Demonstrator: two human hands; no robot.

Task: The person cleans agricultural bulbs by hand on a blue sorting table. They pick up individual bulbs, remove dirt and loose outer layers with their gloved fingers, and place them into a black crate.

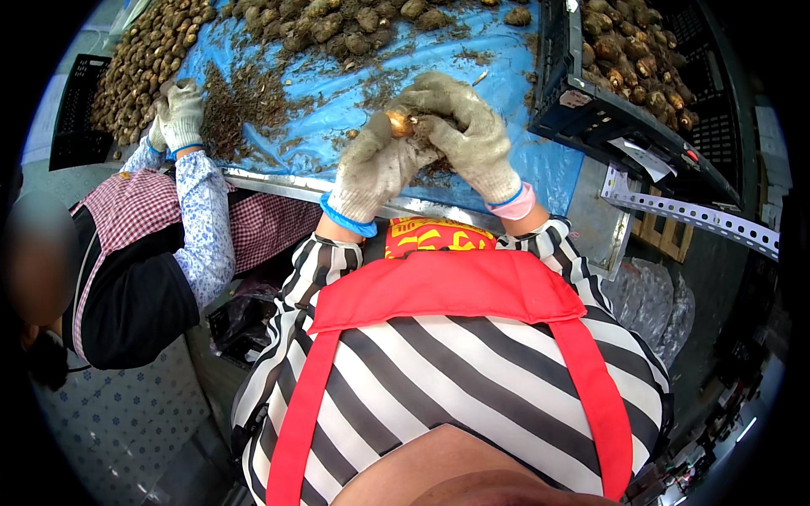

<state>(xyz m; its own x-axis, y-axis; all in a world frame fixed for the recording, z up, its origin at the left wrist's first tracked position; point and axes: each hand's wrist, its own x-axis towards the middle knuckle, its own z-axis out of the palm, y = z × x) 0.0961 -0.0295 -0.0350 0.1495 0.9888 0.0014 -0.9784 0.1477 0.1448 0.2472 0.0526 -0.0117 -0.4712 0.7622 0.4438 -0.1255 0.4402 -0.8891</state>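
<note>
Both my hands wear soiled white knit gloves and meet over the near edge of the blue sheet (295, 156). A small brown taro corm (399, 124) with a pale orange patch shows between them. My left hand (371, 169) is closed around it from the left. From the right, my right hand (472, 131) curls its fingers over the same corm. Its fingertips press near the corm's side; whether they hold anything else is hidden. Dark fibrous scraps (434, 173) lie just under my hands.
Several hairy taro corms (329, 25) are heaped at the far side. A black crate (557, 110) with more corms stands at the right, beside a perforated metal rail (692, 215). At left, a co-worker's gloved hands (181, 114) work near another corm pile (143, 72).
</note>
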